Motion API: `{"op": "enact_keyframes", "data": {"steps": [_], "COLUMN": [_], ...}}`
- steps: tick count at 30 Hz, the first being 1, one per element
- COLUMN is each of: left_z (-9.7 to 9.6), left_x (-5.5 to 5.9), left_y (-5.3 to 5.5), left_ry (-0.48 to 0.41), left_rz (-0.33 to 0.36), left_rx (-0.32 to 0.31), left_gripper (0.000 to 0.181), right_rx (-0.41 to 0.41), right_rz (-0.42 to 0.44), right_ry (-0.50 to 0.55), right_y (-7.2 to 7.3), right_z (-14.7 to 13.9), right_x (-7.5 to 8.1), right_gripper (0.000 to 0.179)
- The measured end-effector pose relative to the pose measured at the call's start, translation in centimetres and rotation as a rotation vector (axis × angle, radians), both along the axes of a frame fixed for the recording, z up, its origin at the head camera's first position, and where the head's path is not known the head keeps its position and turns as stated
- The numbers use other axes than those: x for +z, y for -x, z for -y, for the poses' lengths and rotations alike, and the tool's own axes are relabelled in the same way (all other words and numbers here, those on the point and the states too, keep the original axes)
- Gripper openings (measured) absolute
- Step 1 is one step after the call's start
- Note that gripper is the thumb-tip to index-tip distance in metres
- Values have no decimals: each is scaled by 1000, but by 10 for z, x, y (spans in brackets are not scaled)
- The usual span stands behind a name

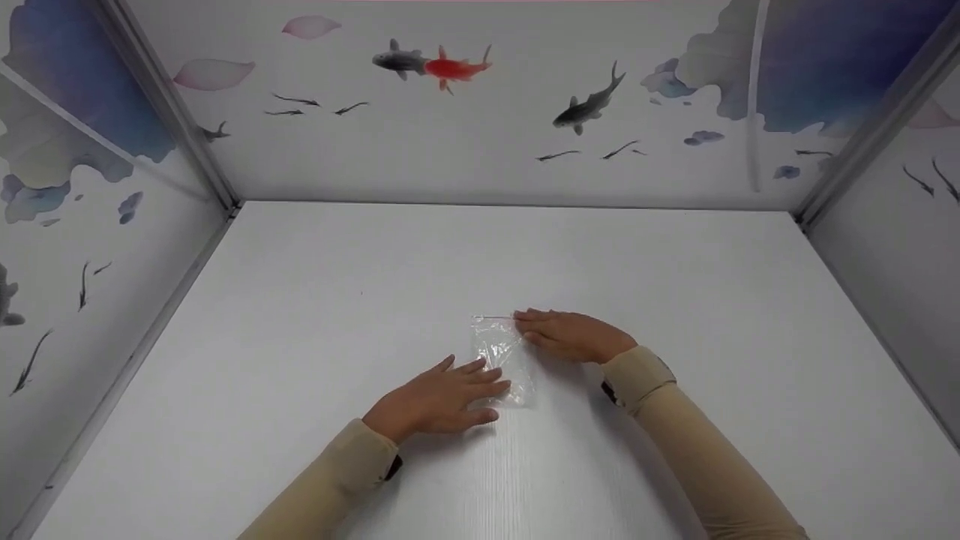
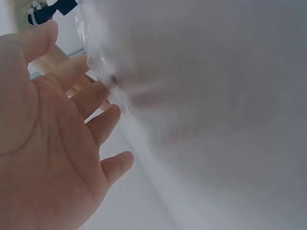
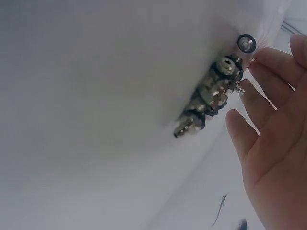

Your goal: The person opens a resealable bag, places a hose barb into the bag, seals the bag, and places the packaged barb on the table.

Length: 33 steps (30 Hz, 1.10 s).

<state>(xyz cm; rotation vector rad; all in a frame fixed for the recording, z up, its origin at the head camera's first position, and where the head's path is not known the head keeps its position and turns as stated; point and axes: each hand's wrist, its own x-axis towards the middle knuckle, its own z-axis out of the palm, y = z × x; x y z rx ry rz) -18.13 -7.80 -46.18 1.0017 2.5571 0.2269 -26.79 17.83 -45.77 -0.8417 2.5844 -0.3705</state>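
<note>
A clear plastic zip bag (image 1: pixel 504 352) with a thin red line at its top lies flat on the white table. My left hand (image 1: pixel 442 397) is spread, its fingertips over the bag's lower left part; in the left wrist view the bag's crinkled edge (image 2: pixel 96 57) shows at those fingertips. At the bag's upper right edge is my right hand (image 1: pixel 574 335), fingers extended to the left and palm down. In the right wrist view several small shiny metal pieces (image 3: pixel 208 93) with dark rings sit beside the right fingertips. The head view does not show these pieces; the right hand covers that spot.
The white table (image 1: pixel 360 262) is bounded by a back wall (image 1: pixel 465 165) and side walls printed with fish and blue shapes. A grey metal post (image 1: pixel 176 112) stands at the back left corner. Both forearms wear beige sleeves (image 1: pixel 697 442).
</note>
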Motion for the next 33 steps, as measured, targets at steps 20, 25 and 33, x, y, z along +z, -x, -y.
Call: {"op": "enact_keyframes", "data": {"steps": [20,25,33], "left_z": [16,19,19], "left_x": [4,4,5], "left_y": [12,18,26], "left_ry": [-1,5,9], "left_rz": [-28,-44,-31], "left_rx": [87,127,195], "left_gripper": [54,54,51], "right_rx": [-22,5,57], "right_rz": [-17,-37,-64], "right_ry": [14,12,10], "right_y": [-13,-19,-29], "right_z": [-14,-17,-19], "right_x": [-3,-3,-2], "right_gripper": [52,51,49]}}
